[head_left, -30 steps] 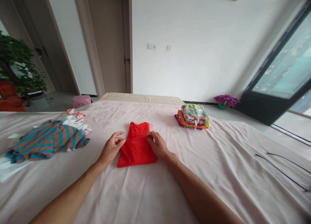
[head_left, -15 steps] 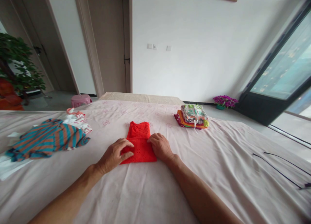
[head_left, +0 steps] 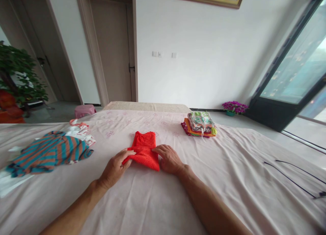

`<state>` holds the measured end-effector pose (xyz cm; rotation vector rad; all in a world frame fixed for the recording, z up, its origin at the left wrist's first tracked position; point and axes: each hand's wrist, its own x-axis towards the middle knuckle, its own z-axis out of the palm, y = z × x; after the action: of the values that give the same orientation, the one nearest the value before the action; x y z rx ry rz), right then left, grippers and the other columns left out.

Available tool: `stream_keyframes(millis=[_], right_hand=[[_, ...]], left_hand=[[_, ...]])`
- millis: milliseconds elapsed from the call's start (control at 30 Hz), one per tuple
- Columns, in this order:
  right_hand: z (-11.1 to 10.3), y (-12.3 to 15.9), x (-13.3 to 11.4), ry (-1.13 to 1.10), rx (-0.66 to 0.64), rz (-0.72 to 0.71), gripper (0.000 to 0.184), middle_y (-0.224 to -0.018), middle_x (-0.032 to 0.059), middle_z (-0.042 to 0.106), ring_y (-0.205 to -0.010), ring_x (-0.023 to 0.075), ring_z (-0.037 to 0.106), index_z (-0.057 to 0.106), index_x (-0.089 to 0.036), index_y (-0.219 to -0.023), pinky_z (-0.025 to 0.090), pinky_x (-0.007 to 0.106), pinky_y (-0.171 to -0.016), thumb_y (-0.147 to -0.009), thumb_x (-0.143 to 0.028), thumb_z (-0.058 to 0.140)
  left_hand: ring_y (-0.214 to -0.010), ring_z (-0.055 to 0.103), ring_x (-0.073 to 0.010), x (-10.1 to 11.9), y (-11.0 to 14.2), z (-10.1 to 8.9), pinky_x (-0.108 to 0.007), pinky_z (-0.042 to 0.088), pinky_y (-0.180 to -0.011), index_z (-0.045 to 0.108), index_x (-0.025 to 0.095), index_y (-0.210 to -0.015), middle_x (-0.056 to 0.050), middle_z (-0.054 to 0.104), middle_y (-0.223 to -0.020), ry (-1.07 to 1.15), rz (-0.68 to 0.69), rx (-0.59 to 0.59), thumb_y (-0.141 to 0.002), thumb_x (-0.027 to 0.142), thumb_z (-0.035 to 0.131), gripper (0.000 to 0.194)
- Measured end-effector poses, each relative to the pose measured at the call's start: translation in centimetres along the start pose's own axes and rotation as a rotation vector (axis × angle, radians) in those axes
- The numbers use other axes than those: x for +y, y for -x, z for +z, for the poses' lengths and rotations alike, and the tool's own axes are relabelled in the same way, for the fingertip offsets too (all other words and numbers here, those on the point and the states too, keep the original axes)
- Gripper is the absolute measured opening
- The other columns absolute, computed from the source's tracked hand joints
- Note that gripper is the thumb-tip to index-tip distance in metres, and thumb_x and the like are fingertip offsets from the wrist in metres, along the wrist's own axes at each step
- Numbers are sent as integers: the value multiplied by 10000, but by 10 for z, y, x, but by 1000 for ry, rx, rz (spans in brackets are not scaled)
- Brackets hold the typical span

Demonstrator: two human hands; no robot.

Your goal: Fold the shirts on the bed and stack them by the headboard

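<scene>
A red garment [head_left: 144, 154] with small eyelet holes lies partly folded in front of me, its narrower upper part pointing away. My left hand [head_left: 116, 165] pinches its left side, fingers on top and thumb below, and the near edge is raised off the cloth. At the opposite side my right hand [head_left: 170, 157] has its curled fingers on the right edge; its thumb is partly hidden.
A crumpled striped garment [head_left: 53, 150] lies left with white clothes. Folded clothes form a stack [head_left: 200, 124] at the far right of the pink sheet [head_left: 219, 180]. Thin black cords [head_left: 290, 179] lie right. Beyond stand a pink stool [head_left: 85, 110] and purple flowers [head_left: 236, 106].
The near edge of the red garment has come up off the sheet, with my left hand now gripping its left side. The view has tilted slightly upward.
</scene>
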<state>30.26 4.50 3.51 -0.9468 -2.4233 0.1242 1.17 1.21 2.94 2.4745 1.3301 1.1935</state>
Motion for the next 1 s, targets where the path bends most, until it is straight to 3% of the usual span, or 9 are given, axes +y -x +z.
stream_keyframes(millis=[133, 267, 367, 500, 567, 700, 833, 1000], right_hand=[[-1, -2, -9, -106, 25, -110, 637, -1392, 101, 549, -1280, 243, 487, 482, -211, -1405, 359, 430, -1097, -776, -204, 578], [6, -8, -18, -215, 69, -126, 641, -1400, 115, 556, -1305, 271, 489, 502, -212, -1402, 359, 462, -1119, -811, -393, 672], [16, -10, -18, -351, 126, -36, 415, -1293, 89, 645, -1224, 237, 573, 597, -224, -1297, 421, 425, -1079, -904, -354, 586], [25, -9, -12, -468, 188, 144, 303, -1181, 74, 700, -1082, 215, 653, 662, -222, -1174, 499, 370, -980, -920, -361, 574], [26, -8, -11, -480, 187, 174, 277, -1147, 71, 710, -1049, 214, 661, 681, -222, -1128, 506, 363, -962, -916, -373, 588], [27, -13, -14, -541, 206, 219, 268, -1102, 71, 715, -1000, 221, 661, 695, -218, -1092, 519, 376, -921, -922, -387, 574], [29, -31, -16, -769, 209, 354, 333, -1061, 40, 718, -1024, 250, 649, 689, -216, -1096, 519, 394, -912, -933, -449, 515], [33, -61, -5, -859, 278, 552, 330, -928, 42, 719, -885, 234, 661, 666, -182, -978, 535, 314, -751, -903, -457, 498]], left_hand=[[-896, 690, -152, 10, -1, -1, -219, 509, -817, 676, 190, -1023, -23, 747, -956, 94, -202, 94, -921, 357, 499, 264], [-794, 661, -139, 24, -5, 1, -204, 493, -741, 672, 178, -965, -6, 722, -837, 194, -322, 156, -914, 420, 505, 299], [-864, 667, -168, 25, -8, 2, -238, 509, -796, 652, 179, -999, -35, 722, -894, 315, -356, 138, -903, 463, 516, 329], [-1136, 625, -247, 17, -6, 0, -348, 488, -988, 575, 221, -1257, -91, 672, -1233, 453, -227, -79, -746, 436, 731, 577], [-1160, 619, -243, 12, -4, 1, -361, 474, -1021, 591, 253, -1267, -71, 665, -1264, 416, -209, -139, -734, 392, 750, 574], [-1043, 669, -232, 8, -4, 8, -336, 502, -956, 697, 206, -1097, -53, 740, -1045, 352, -320, -38, -871, 426, 580, 336], [-1012, 675, -252, 5, -21, 19, -334, 520, -895, 684, 169, -1099, -56, 749, -965, 482, -513, 100, -881, 536, 521, 457], [-980, 686, -268, -14, -52, 30, -364, 530, -862, 642, 122, -1103, -116, 742, -1008, 694, -690, 133, -812, 647, 537, 609]])
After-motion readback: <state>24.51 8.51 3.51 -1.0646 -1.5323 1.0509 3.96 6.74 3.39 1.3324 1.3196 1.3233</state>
